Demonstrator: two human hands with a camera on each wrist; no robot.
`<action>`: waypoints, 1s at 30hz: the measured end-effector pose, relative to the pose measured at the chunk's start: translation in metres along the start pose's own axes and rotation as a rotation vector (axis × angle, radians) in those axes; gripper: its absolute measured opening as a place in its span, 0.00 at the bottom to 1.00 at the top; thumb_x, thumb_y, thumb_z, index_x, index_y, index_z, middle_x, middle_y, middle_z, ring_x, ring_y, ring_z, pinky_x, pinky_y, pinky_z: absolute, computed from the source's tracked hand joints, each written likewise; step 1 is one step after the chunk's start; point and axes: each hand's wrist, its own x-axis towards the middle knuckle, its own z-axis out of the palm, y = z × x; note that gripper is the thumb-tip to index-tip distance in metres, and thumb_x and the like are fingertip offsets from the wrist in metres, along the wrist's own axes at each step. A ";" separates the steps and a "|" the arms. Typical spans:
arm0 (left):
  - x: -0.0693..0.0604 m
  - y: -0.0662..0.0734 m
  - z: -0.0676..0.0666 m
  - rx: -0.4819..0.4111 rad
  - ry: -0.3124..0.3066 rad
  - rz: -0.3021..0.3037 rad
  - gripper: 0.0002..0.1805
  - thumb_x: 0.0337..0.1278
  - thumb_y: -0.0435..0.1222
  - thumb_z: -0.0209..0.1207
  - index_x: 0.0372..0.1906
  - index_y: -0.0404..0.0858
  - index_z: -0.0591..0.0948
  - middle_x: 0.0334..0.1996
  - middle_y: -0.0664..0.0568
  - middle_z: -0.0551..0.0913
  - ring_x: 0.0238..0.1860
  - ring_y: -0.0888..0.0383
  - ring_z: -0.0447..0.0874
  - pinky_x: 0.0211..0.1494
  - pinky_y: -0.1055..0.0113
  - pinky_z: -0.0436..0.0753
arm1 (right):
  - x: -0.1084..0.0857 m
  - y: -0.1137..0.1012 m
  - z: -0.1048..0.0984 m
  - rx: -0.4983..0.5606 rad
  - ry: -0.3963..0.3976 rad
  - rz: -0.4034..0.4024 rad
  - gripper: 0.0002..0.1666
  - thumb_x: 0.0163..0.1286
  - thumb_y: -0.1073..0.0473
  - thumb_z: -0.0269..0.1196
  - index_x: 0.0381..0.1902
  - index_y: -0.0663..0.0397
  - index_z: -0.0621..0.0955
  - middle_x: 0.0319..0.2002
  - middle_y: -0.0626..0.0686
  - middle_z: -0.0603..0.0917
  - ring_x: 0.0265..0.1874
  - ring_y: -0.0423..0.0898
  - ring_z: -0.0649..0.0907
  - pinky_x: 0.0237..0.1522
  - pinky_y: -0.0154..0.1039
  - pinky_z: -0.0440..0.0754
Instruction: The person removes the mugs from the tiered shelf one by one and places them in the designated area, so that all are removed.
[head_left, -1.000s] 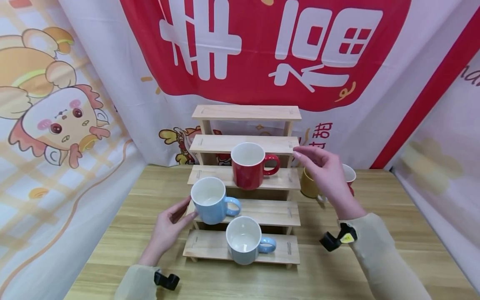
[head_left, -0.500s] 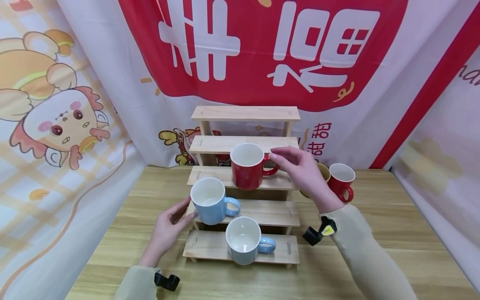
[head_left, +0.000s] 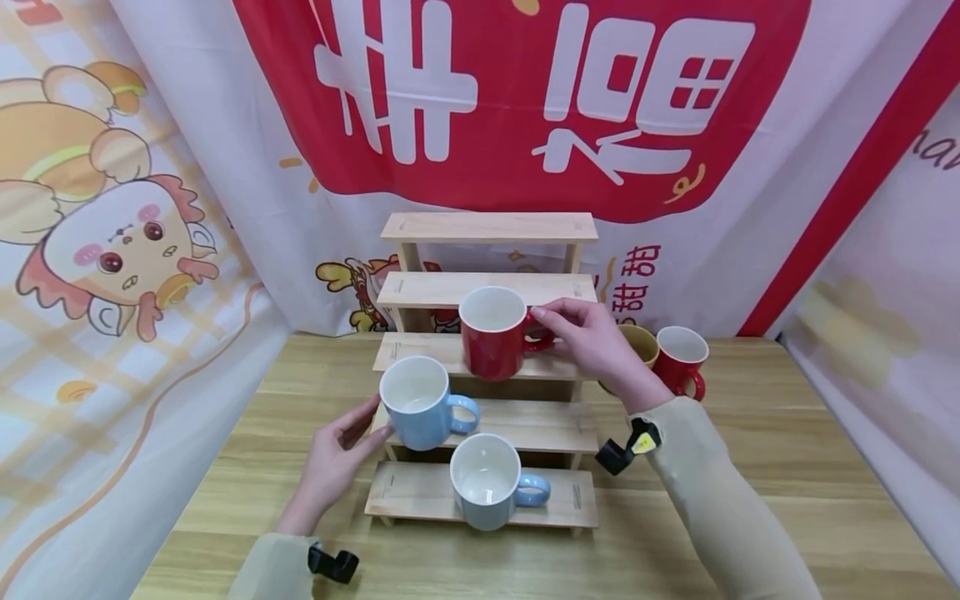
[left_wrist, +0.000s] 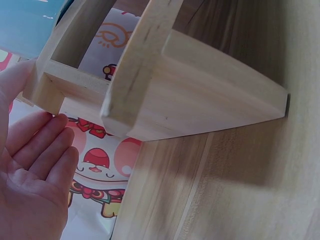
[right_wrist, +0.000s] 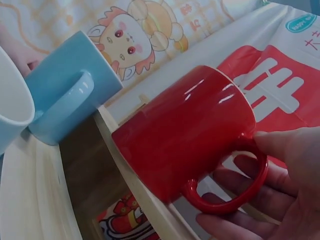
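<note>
The right hand (head_left: pixel 588 333) has moved in and now holds the red mug (head_left: pixel 491 346), at its nine o'clock, by the handle (right_wrist: pixel 220 206); the left hand (head_left: pixel 337 454), fingers extended, is at the upper blue mug's (head_left: pixel 420 425) eight o'clock.

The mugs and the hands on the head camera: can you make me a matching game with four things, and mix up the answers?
Column 1
1. Right hand
2. Left hand
3. Yellow mug
4. Wooden stand

Column 2
A. On the table, next to a plain red mug
B. Five levels high
C. Holds the middle red mug by its handle
D. Beside the upper blue mug

Right pairs: 1-C, 2-D, 3-A, 4-B
</note>
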 end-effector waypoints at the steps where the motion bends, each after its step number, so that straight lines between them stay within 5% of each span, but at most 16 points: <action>1: 0.000 0.000 0.000 0.000 0.001 -0.001 0.35 0.61 0.50 0.70 0.71 0.43 0.74 0.70 0.49 0.73 0.69 0.50 0.71 0.66 0.73 0.71 | 0.001 0.001 -0.001 0.014 -0.007 0.000 0.20 0.76 0.50 0.64 0.53 0.62 0.84 0.50 0.60 0.86 0.52 0.54 0.83 0.52 0.47 0.87; 14: 0.001 -0.001 -0.001 -0.001 -0.001 -0.016 0.36 0.61 0.51 0.69 0.71 0.43 0.74 0.70 0.49 0.73 0.70 0.50 0.70 0.68 0.70 0.71 | -0.005 0.021 -0.011 0.147 0.000 -0.028 0.22 0.75 0.49 0.65 0.51 0.65 0.82 0.52 0.62 0.84 0.50 0.53 0.84 0.50 0.44 0.87; 30: 0.001 0.001 -0.001 0.003 -0.006 -0.013 0.36 0.61 0.50 0.69 0.71 0.42 0.74 0.70 0.50 0.73 0.69 0.50 0.71 0.69 0.66 0.72 | -0.047 0.015 -0.060 -0.008 0.134 0.024 0.31 0.74 0.42 0.63 0.55 0.65 0.80 0.52 0.58 0.83 0.48 0.49 0.85 0.51 0.41 0.87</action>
